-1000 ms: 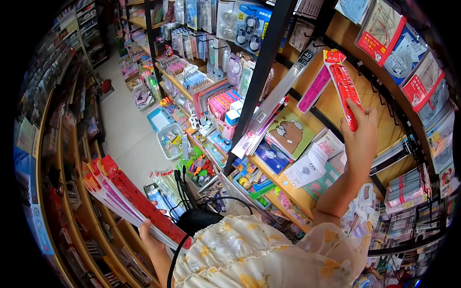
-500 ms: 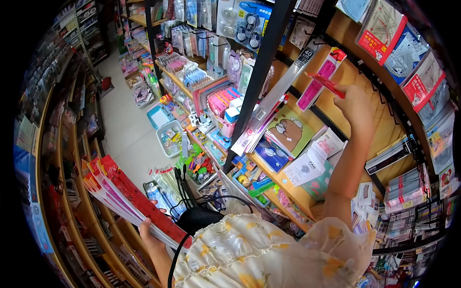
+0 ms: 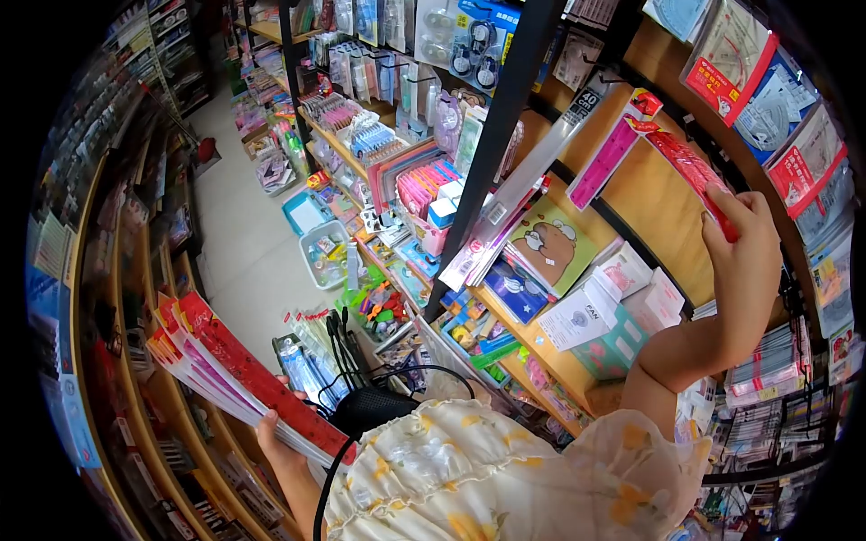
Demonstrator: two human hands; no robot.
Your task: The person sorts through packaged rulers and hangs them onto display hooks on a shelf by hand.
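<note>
My left hand (image 3: pixel 274 435) is closed around a fanned bundle of long, thin packaged rulers (image 3: pixel 262 383), with a red one on top and white and purple edges below. Out to the right, my right hand (image 3: pixel 747 234) grips the lower end of a red packaged ruler (image 3: pixel 683 162). The far end of that ruler reaches the red header of a pink packaged ruler (image 3: pixel 603 164) on the rack; whether the two touch, I cannot tell. Beside it leans a long clear pack marked 40 cm (image 3: pixel 532 176).
A black shelf post (image 3: pixel 483 135) stands ahead. Notebooks (image 3: pixel 550 243) and a white fan box (image 3: pixel 577 316) sit on the wooden shelf. Red-labelled drawing sets (image 3: pixel 731 63) hang at right. A black bag (image 3: pixel 374 410) is by my waist. Shelves line the left aisle (image 3: pixel 230 234).
My right hand has moved right and down, and the red ruler in it now shows at greater length. My left hand with its bundle has hardly moved.
</note>
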